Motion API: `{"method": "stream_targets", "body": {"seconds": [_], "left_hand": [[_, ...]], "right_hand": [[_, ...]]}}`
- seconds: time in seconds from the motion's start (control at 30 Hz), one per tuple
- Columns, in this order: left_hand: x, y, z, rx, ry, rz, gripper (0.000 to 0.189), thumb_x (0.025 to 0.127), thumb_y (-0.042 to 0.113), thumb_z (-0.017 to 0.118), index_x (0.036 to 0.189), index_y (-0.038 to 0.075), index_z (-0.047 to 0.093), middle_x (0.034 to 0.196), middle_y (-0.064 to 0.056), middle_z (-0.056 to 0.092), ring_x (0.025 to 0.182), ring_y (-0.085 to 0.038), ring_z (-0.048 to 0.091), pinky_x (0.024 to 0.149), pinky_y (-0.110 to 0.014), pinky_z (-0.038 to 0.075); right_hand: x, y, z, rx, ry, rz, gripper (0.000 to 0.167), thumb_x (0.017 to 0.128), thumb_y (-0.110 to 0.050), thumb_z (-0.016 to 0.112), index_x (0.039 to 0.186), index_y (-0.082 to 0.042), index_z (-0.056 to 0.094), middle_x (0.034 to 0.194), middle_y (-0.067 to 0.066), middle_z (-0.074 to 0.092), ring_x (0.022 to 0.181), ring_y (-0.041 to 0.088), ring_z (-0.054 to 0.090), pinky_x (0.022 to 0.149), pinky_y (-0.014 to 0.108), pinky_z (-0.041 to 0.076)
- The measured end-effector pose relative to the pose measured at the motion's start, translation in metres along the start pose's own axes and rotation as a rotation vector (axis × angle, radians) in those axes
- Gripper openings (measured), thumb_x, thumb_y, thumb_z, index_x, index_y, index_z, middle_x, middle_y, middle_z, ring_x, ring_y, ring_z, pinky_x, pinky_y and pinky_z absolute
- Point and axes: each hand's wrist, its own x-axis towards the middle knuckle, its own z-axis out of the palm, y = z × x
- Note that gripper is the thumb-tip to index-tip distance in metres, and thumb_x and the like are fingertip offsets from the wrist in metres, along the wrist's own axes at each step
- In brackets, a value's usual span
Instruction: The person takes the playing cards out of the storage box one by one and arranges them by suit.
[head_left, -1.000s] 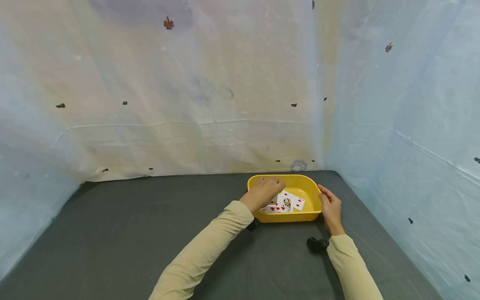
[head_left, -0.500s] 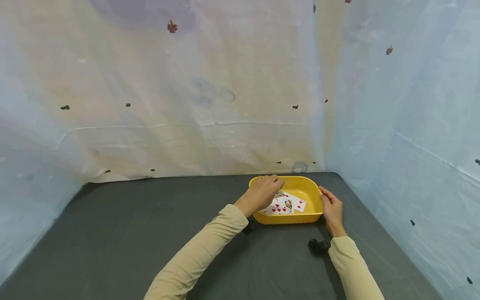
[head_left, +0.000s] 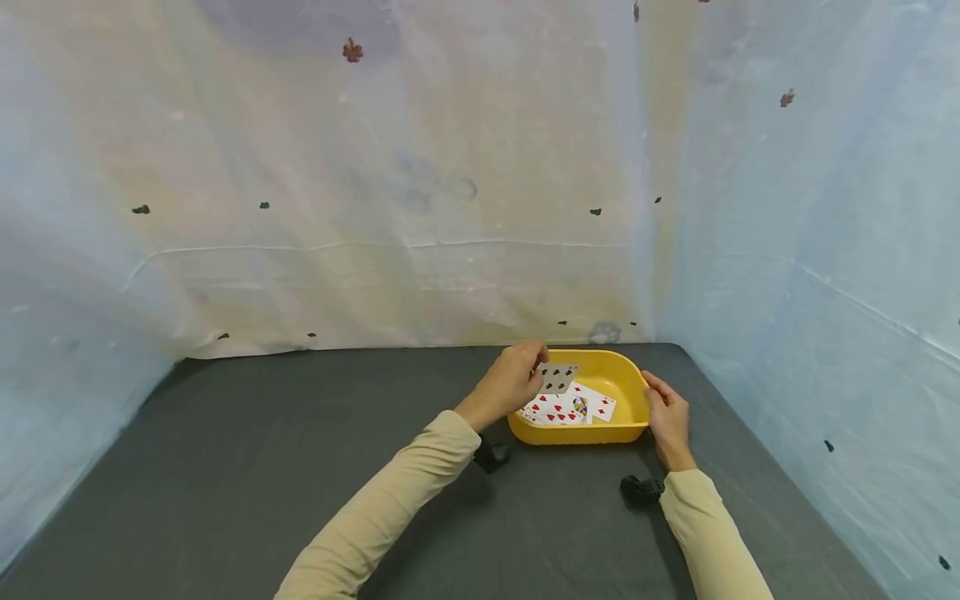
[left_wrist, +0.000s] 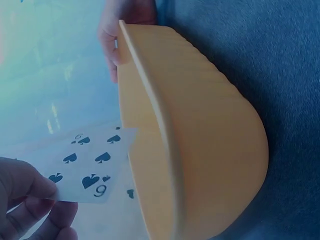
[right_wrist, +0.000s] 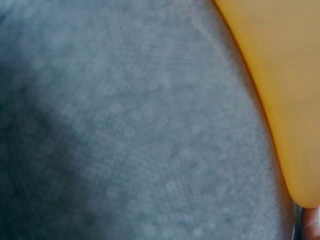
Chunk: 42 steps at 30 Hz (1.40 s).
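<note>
The left hand (head_left: 508,382) has just drawn leftward, pinching a six of spades (head_left: 559,379) above the left half of a yellow plastic tub (head_left: 577,436), apparently lifted off the playing cards (head_left: 553,410) inside; the right hand (head_left: 669,421) grips the tub's right rim.

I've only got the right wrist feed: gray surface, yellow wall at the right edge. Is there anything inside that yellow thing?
Observer: Yes. The head view shows several playing cards lying face up in the yellow tub.
Operator: Copy. What's the other hand doing? It's out of my frame.
Observer: The left hand pinches a six of spades; its pips and index read clearly in the left wrist view.
</note>
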Motion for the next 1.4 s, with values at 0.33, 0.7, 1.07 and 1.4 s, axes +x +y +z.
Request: {"method": "stream_targets", "body": {"seconds": [0.33,0.7,1.07,1.4], "left_hand": [[-0.006,-0.011,-0.01,-0.257,0.117,-0.163,0.015,0.083,-0.008,0.062,0.096,0.0,0.062,0.086,-0.009,0.063,0.072,-0.018,0.063,0.064,-0.023,0.051],[-0.019,-0.015,-0.023,-0.485,0.124,-0.471,0.017,0.084,0.001,0.067,0.1,0.005,0.063,0.09,-0.005,0.061,0.081,-0.02,0.064,0.065,-0.029,0.052],[-0.033,-0.025,-0.034,-0.872,0.228,-0.62,0.024,0.083,-0.01,0.061,0.106,-0.004,0.058,0.091,-0.013,0.055,0.069,-0.021,0.062,0.064,-0.03,0.056],[-0.046,-0.038,-0.044,-0.963,0.305,-0.645,0.027,0.081,-0.015,0.059,0.106,-0.007,0.055,0.092,-0.015,0.053,0.071,-0.021,0.062,0.072,-0.039,0.056]], "right_hand": [[0.0,-0.002,0.004,-0.003,0.003,0.017,0.038,0.104,-0.015,0.043,0.139,-0.002,0.051,0.141,0.016,0.048,0.122,0.029,0.05,0.098,0.035,0.043],[-0.001,-0.001,0.004,0.013,-0.003,0.004,0.038,0.104,-0.014,0.043,0.139,-0.001,0.051,0.141,0.017,0.047,0.122,0.029,0.05,0.091,0.021,0.045],[-0.002,-0.002,0.002,-0.001,-0.009,0.014,0.039,0.104,-0.016,0.044,0.14,-0.002,0.05,0.142,0.016,0.047,0.122,0.028,0.049,0.093,0.024,0.045],[-0.001,-0.002,0.0,-0.014,0.009,0.021,0.038,0.104,-0.016,0.044,0.139,-0.002,0.052,0.141,0.016,0.048,0.123,0.028,0.049,0.094,0.025,0.044]]}}
